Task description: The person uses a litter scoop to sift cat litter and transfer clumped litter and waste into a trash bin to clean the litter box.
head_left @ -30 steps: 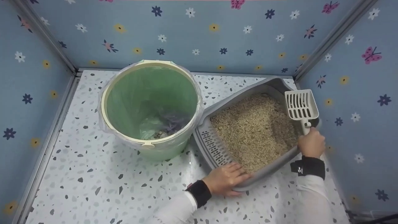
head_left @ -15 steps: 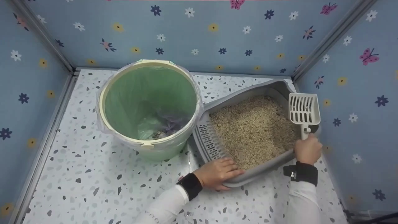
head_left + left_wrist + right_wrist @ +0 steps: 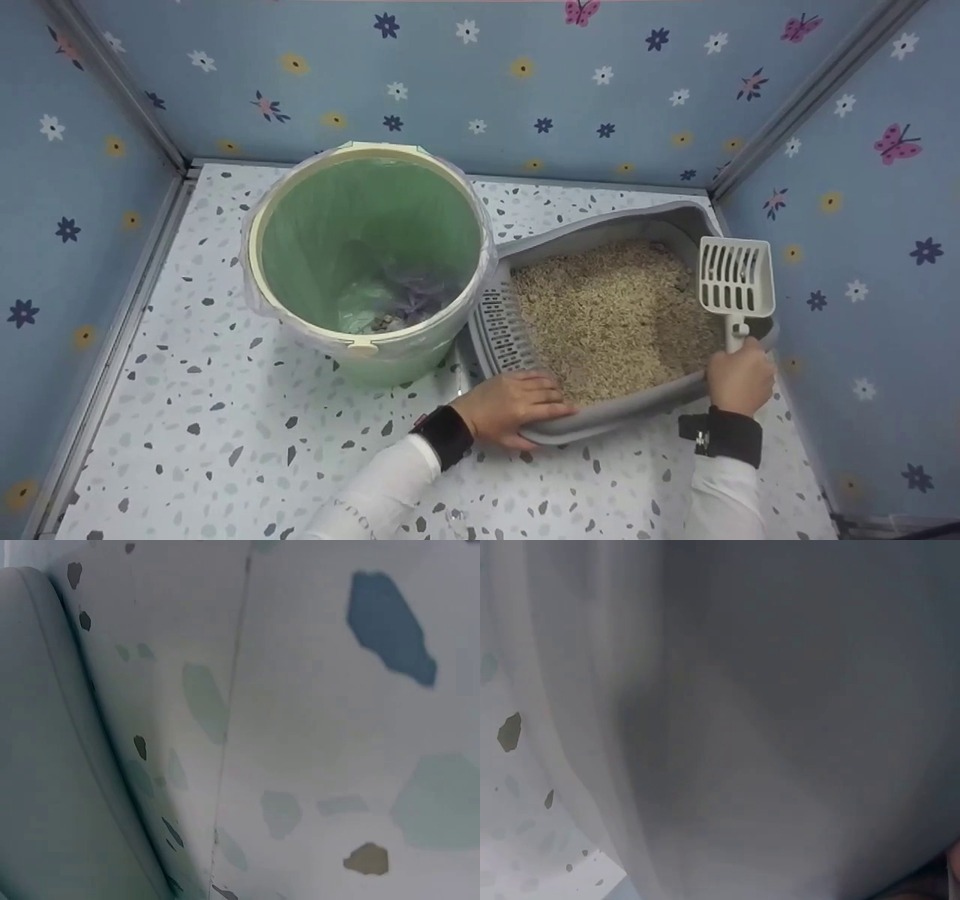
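Note:
A grey litter box (image 3: 637, 411) filled with tan pellet litter (image 3: 607, 322) sits on the right of the speckled tabletop. My left hand (image 3: 511, 409) grips its front left corner, fingers over the rim and thumb outside. At the box's right end, my right hand (image 3: 741, 379) holds a white slotted litter scoop (image 3: 736, 277) by the handle, head pointing away and slots facing up. That hand lies against the rim; whether its fingers also hold the rim is hidden. The box's grey wall (image 3: 780, 765) fills most of the right wrist view.
Left of the box stands a green bin (image 3: 390, 367) with a clear liner over its cream rim and some purplish crumpled plastic (image 3: 416, 296) inside. Its side is close to the box's slotted step (image 3: 501, 330). Flower-patterned panels (image 3: 510, 97) enclose the back and both sides.
The litter box has turned, its front left corner swinging left and slightly away, its right end coming nearer. My left hand moved left with the corner; the right hand and scoop came slightly nearer.

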The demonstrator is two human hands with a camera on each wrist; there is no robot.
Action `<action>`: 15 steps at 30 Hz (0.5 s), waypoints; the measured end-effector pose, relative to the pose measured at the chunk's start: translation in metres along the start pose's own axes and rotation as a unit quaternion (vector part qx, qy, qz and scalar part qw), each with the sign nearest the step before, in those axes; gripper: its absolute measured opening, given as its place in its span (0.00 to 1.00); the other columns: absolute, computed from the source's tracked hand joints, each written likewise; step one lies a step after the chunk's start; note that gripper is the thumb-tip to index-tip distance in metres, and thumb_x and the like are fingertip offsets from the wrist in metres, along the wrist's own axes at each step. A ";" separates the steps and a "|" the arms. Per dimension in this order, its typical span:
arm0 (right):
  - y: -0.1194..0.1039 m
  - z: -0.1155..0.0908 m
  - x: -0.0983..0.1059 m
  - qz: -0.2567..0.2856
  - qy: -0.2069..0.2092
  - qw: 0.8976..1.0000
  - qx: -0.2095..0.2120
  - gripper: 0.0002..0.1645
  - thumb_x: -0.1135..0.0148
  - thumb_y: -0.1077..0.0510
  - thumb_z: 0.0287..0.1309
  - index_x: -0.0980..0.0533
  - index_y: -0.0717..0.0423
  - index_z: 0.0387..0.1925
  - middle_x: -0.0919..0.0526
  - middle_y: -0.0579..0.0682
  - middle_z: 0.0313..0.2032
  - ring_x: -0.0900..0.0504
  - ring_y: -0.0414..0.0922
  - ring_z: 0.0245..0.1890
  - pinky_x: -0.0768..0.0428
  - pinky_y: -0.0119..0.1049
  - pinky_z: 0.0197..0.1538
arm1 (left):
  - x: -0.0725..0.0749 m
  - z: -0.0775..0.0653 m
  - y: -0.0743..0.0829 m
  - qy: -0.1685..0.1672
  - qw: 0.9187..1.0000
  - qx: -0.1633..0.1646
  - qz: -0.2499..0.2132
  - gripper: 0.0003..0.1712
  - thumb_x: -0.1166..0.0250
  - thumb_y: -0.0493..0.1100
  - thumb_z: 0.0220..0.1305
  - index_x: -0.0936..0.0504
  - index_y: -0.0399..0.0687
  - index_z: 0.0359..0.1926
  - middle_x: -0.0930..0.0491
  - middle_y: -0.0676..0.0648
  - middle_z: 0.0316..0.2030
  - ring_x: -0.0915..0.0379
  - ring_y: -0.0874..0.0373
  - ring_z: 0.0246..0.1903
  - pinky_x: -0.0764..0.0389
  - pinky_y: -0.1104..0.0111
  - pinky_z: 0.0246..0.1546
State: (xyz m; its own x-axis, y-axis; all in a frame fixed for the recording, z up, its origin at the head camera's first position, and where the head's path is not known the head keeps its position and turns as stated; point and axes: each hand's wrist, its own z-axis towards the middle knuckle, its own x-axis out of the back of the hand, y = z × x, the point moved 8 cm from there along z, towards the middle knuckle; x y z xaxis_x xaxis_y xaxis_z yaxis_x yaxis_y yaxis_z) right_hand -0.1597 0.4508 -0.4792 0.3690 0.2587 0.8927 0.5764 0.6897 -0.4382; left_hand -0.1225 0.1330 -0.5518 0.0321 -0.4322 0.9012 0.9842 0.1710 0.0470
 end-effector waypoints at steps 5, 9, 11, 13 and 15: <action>0.000 0.001 0.000 -0.016 -0.015 1.000 0.006 0.23 0.50 0.62 0.52 0.28 0.71 0.48 0.23 0.73 0.37 0.25 0.70 0.37 0.30 0.63 0.35 | 0.001 0.001 0.002 0.005 1.000 0.013 -0.005 0.46 0.36 0.66 0.50 0.36 0.58 0.68 0.24 0.52 0.57 0.33 0.56 0.60 0.43 0.62 0.67; -0.002 0.005 -0.001 -0.040 -0.028 0.998 0.028 0.20 0.48 0.61 0.50 0.27 0.70 0.44 0.23 0.71 0.34 0.24 0.68 0.35 0.30 0.60 0.31 | 0.004 0.005 0.004 0.004 0.999 0.050 -0.002 0.45 0.37 0.69 0.49 0.34 0.58 0.67 0.24 0.53 0.56 0.31 0.55 0.59 0.43 0.61 0.67; -0.004 0.008 0.000 -0.055 -0.033 0.997 0.042 0.17 0.47 0.62 0.49 0.27 0.68 0.40 0.22 0.70 0.32 0.24 0.67 0.33 0.31 0.58 0.29 | 0.005 0.009 0.007 -0.002 0.997 0.074 0.019 0.45 0.40 0.72 0.50 0.33 0.57 0.66 0.22 0.53 0.54 0.29 0.55 0.57 0.41 0.60 0.66; -0.008 0.011 0.000 -0.072 -0.034 0.995 0.057 0.13 0.46 0.62 0.48 0.27 0.67 0.36 0.22 0.70 0.30 0.23 0.67 0.31 0.30 0.57 0.27 | 0.006 0.015 0.011 -0.011 0.993 0.106 0.051 0.46 0.43 0.74 0.51 0.33 0.56 0.65 0.21 0.52 0.52 0.28 0.54 0.54 0.39 0.59 0.65; -0.011 0.013 0.001 -0.086 -0.037 0.993 0.067 0.12 0.45 0.61 0.47 0.28 0.67 0.33 0.22 0.70 0.29 0.23 0.67 0.29 0.30 0.57 0.25 | 0.005 0.023 0.016 -0.026 0.985 0.146 0.092 0.47 0.43 0.75 0.50 0.33 0.55 0.66 0.21 0.51 0.50 0.26 0.54 0.53 0.36 0.57 0.63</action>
State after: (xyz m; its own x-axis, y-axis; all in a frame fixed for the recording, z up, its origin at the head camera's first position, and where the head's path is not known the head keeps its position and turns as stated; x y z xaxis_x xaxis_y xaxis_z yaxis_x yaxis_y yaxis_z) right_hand -0.1752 0.4517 -0.4723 0.2167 0.1747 0.9605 0.5215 0.8110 -0.2652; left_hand -0.1104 0.1534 -0.5365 0.1881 -0.3249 0.9268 0.8699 0.4932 -0.0037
